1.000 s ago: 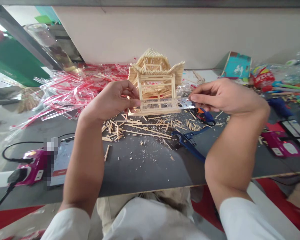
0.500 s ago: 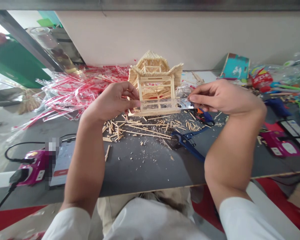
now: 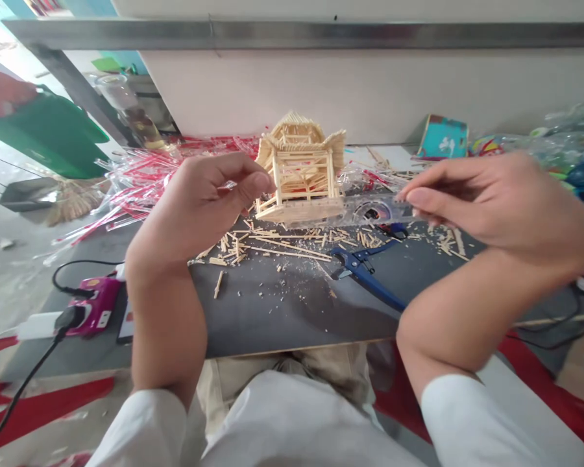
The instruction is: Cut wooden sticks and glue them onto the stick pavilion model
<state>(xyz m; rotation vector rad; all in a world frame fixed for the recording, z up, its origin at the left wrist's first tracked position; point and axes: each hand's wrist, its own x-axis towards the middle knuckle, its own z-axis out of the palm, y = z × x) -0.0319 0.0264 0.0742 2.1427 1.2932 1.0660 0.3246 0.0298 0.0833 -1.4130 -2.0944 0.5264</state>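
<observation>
A clear plastic ruler (image 3: 365, 211) is held level across the front of a small house model (image 3: 304, 168) made of thin wooden sticks. My right hand (image 3: 486, 198) pinches the ruler's right end between thumb and fingers. At the left, the thumb and fingers of my left hand (image 3: 214, 201) are closed beside the model's left front post; what lies between the fingertips is too small to make out. The model stands upright on the dark table, behind the ruler.
Blue cutters (image 3: 370, 279) and cut stick pieces (image 3: 233, 250) lie on the dark table (image 3: 282, 324) in front. Red and clear wrappers (image 3: 136, 185) are heaped left. A magenta power adapter (image 3: 95, 305) sits nearer left, a teal box (image 3: 442, 137) at back right.
My right hand has moved right with the ruler, whose round cut-out part shows more. My left hand has shifted slightly left. The camera view has also tilted up.
</observation>
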